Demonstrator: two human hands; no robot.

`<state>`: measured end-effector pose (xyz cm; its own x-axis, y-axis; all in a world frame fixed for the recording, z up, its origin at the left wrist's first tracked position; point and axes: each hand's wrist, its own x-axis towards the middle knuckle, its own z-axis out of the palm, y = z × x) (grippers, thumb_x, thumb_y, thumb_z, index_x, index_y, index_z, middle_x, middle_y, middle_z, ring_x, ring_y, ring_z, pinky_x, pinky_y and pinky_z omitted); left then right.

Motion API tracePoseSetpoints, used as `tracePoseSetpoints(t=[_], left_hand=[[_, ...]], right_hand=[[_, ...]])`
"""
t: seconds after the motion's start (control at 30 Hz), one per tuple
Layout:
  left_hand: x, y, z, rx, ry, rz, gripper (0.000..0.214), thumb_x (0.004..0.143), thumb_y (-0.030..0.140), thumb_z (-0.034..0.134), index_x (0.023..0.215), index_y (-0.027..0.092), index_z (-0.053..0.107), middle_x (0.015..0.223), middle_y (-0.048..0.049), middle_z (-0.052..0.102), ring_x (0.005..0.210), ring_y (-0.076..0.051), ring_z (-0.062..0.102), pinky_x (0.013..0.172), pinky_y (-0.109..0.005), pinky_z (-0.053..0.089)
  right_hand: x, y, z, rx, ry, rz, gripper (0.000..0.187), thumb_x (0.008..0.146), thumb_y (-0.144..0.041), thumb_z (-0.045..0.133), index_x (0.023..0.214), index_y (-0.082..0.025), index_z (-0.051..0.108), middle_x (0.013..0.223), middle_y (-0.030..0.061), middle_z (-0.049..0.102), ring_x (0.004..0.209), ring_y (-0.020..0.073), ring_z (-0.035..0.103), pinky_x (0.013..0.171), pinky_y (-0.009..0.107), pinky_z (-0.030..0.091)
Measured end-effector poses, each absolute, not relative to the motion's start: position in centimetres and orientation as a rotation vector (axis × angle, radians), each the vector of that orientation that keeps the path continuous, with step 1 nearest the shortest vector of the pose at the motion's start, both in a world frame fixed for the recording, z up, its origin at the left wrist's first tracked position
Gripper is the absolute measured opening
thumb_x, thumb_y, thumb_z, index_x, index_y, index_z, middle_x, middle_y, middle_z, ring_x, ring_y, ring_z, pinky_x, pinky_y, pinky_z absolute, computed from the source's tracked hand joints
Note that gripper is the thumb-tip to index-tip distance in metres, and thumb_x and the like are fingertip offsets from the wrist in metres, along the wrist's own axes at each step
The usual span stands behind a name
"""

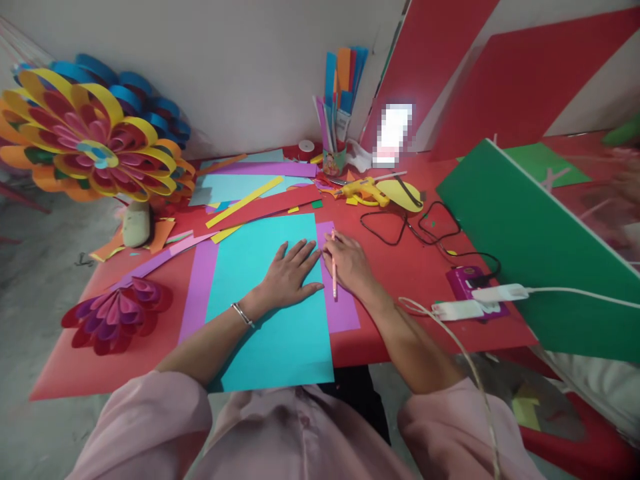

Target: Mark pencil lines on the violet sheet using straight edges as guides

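My left hand (290, 275) lies flat with fingers spread on a turquoise paper sheet (270, 320) that covers a purple sheet (199, 288) on the red table (410, 267). My right hand (350, 263) is closed around a pink pencil (334, 285), its upper end touching the purple strip just beside the turquoise sheet's right edge. A silver bracelet (243, 315) sits on my left wrist.
A large paper flower (90, 133) stands at the back left, a smaller one (115, 317) lies front left. A yellow glue gun (363, 191), black cable (430, 233), cup of paper strips (336, 157), power strip (475, 303) and a leaning green board (540, 247) crowd the right.
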<state>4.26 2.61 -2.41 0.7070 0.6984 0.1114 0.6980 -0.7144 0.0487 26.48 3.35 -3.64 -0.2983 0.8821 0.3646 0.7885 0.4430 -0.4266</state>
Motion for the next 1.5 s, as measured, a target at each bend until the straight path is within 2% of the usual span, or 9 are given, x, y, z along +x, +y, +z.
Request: tracePoseSetpoints(t=[0.37, 0.6, 1.1, 1.33, 1.5], left_hand=[[4.19, 2.09, -2.62, 2.869, 1.223, 0.245, 0.084, 0.103, 0.075, 0.038, 0.17, 0.025, 0.029, 0.174, -0.0113, 0.032, 0.162, -0.035, 0.029, 0.133, -0.059, 0.011], [4.14, 2.17, -2.68, 2.902, 1.229, 0.241, 0.084, 0.103, 0.077, 0.035, 0.168, 0.023, 0.035, 0.173, -0.0114, 0.035, 0.161, -0.035, 0.032, 0.132, -0.059, 0.013], [4.13, 2.22, -3.09, 2.893, 1.229, 0.307, 0.082, 0.103, 0.077, 0.036, 0.169, 0.028, 0.032, 0.173, -0.011, 0.035, 0.16, -0.035, 0.032, 0.132, -0.059, 0.011], [4.22, 2.26, -3.43, 2.876, 1.231, 0.348, 0.083, 0.102, 0.077, 0.039, 0.17, 0.031, 0.029, 0.173, -0.0104, 0.036, 0.161, -0.035, 0.031, 0.132, -0.059, 0.012], [4.43, 2.18, -3.04, 2.882, 1.244, 0.28, 0.079, 0.102, 0.077, 0.039, 0.167, 0.032, 0.036, 0.173, -0.0098, 0.036, 0.161, -0.034, 0.031, 0.131, -0.06, 0.012]], right_hand=[[26.29, 3.11, -2.77, -1.424, -2.152, 0.257, 0.016, 0.104, -0.02, 0.056, 0.11, -0.02, 0.071, 0.146, 0.0145, 0.067, 0.144, 0.0312, 0.055, 0.117, 0.053, 0.045], [26.33, 3.24, -3.15, -1.414, -2.147, 0.238, 0.017, 0.104, -0.02, 0.056, 0.112, -0.019, 0.071, 0.146, 0.0151, 0.067, 0.143, 0.0315, 0.055, 0.117, 0.052, 0.044], [26.25, 3.15, -2.99, -1.42, -2.149, 0.215, 0.015, 0.104, -0.022, 0.057, 0.11, -0.019, 0.071, 0.146, 0.0133, 0.068, 0.143, 0.0317, 0.056, 0.116, 0.051, 0.045], [26.3, 3.19, -3.17, -1.429, -2.157, 0.202, 0.023, 0.108, -0.021, 0.048, 0.114, -0.02, 0.07, 0.146, 0.0129, 0.068, 0.143, 0.0302, 0.055, 0.116, 0.05, 0.045], [26.34, 3.21, -3.16, -1.425, -2.151, 0.197, 0.022, 0.107, -0.02, 0.049, 0.114, -0.02, 0.07, 0.144, 0.0139, 0.069, 0.141, 0.0306, 0.057, 0.115, 0.05, 0.046]])
